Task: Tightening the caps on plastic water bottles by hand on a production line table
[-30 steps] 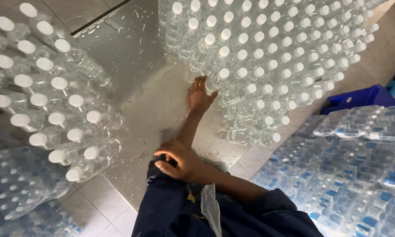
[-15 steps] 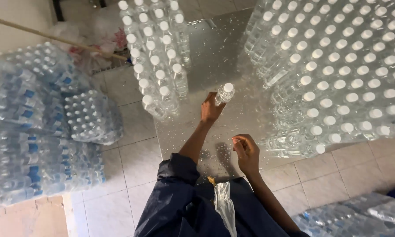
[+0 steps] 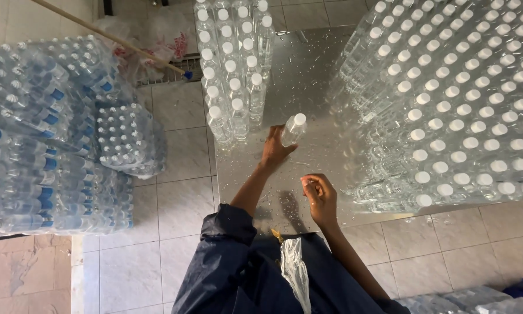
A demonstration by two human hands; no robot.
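Over wet steel table (image 3: 308, 70), left hand (image 3: 275, 150) grips bottle (image 3: 293, 129); fingers around base.

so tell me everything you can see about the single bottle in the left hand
The single bottle is a small clear plastic one with a white screw cap, apparently full of water. No label can be made out on it. It is tilted, cap up and to the right, over the wet steel table. The left hand grips its lower part, and nothing else touches it. It sits between the short rows of bottles and the big block of bottles.
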